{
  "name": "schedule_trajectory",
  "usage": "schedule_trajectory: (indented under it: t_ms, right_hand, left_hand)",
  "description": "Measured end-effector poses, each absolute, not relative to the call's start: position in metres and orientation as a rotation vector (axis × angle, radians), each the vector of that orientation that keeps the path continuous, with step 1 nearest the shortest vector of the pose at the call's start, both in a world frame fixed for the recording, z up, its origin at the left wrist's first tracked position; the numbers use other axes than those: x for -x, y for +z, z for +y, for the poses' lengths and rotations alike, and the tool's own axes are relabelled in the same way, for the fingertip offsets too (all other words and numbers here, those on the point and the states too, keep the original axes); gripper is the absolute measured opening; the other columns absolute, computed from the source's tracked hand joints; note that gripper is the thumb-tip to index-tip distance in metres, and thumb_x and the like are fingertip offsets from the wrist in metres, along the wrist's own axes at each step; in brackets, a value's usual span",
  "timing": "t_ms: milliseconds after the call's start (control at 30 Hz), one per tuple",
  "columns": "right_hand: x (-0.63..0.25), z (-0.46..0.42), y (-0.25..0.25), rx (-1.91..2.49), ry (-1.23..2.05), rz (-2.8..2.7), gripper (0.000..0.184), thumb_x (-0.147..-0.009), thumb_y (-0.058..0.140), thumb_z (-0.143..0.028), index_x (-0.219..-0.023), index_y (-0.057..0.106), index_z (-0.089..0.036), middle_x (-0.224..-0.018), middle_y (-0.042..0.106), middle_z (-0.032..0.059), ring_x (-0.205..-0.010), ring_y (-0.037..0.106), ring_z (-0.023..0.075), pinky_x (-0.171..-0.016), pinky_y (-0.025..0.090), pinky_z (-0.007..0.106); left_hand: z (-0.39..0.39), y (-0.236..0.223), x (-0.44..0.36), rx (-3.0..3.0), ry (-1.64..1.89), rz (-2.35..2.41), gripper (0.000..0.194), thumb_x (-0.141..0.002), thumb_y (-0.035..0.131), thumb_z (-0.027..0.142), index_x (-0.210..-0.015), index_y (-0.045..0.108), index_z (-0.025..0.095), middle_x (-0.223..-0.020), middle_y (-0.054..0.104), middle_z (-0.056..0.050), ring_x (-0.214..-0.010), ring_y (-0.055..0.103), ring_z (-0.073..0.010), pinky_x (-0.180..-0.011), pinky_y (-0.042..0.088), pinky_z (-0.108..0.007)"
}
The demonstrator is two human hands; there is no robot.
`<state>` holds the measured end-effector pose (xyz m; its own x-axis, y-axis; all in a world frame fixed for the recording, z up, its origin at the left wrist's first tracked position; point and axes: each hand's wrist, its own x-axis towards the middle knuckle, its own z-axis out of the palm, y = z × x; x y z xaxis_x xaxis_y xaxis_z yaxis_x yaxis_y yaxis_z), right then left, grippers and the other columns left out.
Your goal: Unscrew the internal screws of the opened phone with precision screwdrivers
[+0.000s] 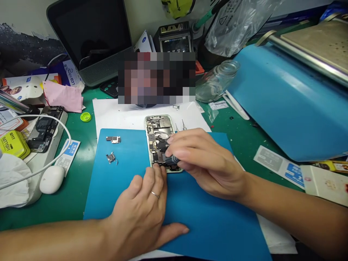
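An opened phone (159,136) with its inner boards exposed lies on a blue mat (206,217). My right hand (201,163) is closed around a dark screwdriver (172,159), whose tip is at the phone's lower end. My left hand (144,206) lies flat on the mat, fingers spread, fingertips touching the phone's bottom edge; a ring is on one finger. Two small removed parts (112,148) lie on the mat to the left of the phone.
A second opened phone (45,127) rests on a white block at left, beside a white mouse (51,178) and cable. A glass jar (217,81), a monitor (92,40) and a large blue machine (285,94) stand behind. Loose screwdriver bits (181,126) lie by the phone.
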<state>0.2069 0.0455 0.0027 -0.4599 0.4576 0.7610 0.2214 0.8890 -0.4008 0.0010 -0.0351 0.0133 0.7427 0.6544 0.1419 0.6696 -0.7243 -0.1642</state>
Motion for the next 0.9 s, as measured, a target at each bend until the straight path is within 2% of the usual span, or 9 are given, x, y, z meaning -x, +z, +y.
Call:
schedule_trajectory:
  t_ms: [67, 200, 267, 367, 567, 667, 900]
  right_hand:
    - [-0.2071, 0.0457, 0.0017, 0.532, 0.299, -2.059, 0.046, -0.099, 0.052, -0.012, -0.143, 0.053, -0.025, -0.091, 0.072, 0.0038, -0.088, 0.07, 0.0194, -0.084, 0.061, 0.038]
    - [-0.2071, 0.0459, 0.002, 0.464, 0.295, -2.086, 0.043, -0.1, 0.049, -0.008, -0.141, 0.052, -0.02, -0.109, 0.075, 0.0099, -0.106, 0.072, 0.021, -0.093, 0.061, 0.041]
    - [-0.2065, 0.0457, 0.0029, 0.41, 0.315, -2.086, 0.045, -0.098, 0.049, -0.004, -0.142, 0.051, -0.018, -0.106, 0.078, 0.0095, -0.103, 0.074, 0.0199, -0.096, 0.061, 0.041]
    - [-0.2055, 0.0445, 0.0037, 0.38, 0.339, -2.077, 0.047, -0.096, 0.052, -0.001, -0.14, 0.052, -0.016, -0.099, 0.08, 0.0077, -0.094, 0.076, 0.0186, -0.092, 0.063, 0.04]
    - [-0.2042, 0.0408, 0.0018, 0.399, 0.391, -2.06, 0.032, -0.098, 0.052, -0.003, -0.127, 0.057, -0.015, -0.103, 0.078, 0.0087, -0.092, 0.074, 0.0159, -0.092, 0.061, 0.038]
    - [-0.2036, 0.0401, 0.0006, 0.442, 0.39, -2.058, 0.028, -0.101, 0.05, -0.006, -0.127, 0.056, -0.016, -0.102, 0.078, 0.0089, -0.091, 0.074, 0.0151, -0.092, 0.06, 0.038]
    - [-0.2058, 0.0417, -0.003, 0.406, 0.367, -2.059, 0.04, -0.1, 0.049, -0.005, -0.139, 0.05, -0.014, -0.103, 0.076, 0.0119, -0.095, 0.074, 0.0166, -0.082, 0.06, 0.034]
  left_hand:
    - [-0.0353, 0.0133, -0.0019, 2.732, -0.118, -1.064, 0.075, -0.104, 0.033, 0.065, -0.139, 0.064, 0.006, -0.139, 0.067, -0.013, -0.128, 0.051, -0.0282, -0.098, 0.037, -0.036]
    - [-0.036, 0.0128, -0.0022, 2.724, -0.138, -1.061, 0.071, -0.105, 0.035, 0.061, -0.137, 0.065, 0.005, -0.139, 0.067, -0.013, -0.127, 0.051, -0.0282, -0.098, 0.037, -0.036]
    - [-0.0357, 0.0126, -0.0015, 2.73, -0.13, -1.055, 0.071, -0.105, 0.035, 0.061, -0.137, 0.065, 0.005, -0.14, 0.066, -0.014, -0.129, 0.05, -0.0286, -0.099, 0.037, -0.037]
    - [-0.035, 0.0126, -0.0004, 2.748, -0.112, -1.04, 0.071, -0.104, 0.036, 0.062, -0.135, 0.067, 0.006, -0.14, 0.066, -0.014, -0.129, 0.05, -0.0291, -0.097, 0.038, -0.037]
    - [-0.0344, 0.0122, -0.0003, 2.766, -0.146, -1.053, 0.067, -0.104, 0.038, 0.059, -0.133, 0.068, 0.006, -0.138, 0.067, -0.015, -0.127, 0.052, -0.0299, -0.095, 0.038, -0.038]
    - [-0.0342, 0.0113, -0.0002, 2.768, -0.163, -1.05, 0.068, -0.105, 0.037, 0.059, -0.134, 0.067, 0.005, -0.138, 0.067, -0.015, -0.127, 0.052, -0.0301, -0.096, 0.037, -0.039]
    - [-0.0334, 0.0112, 0.001, 2.76, -0.199, -1.072, 0.068, -0.107, 0.03, 0.055, -0.136, 0.066, 0.005, -0.138, 0.068, -0.014, -0.127, 0.05, -0.029, -0.095, 0.037, -0.038]
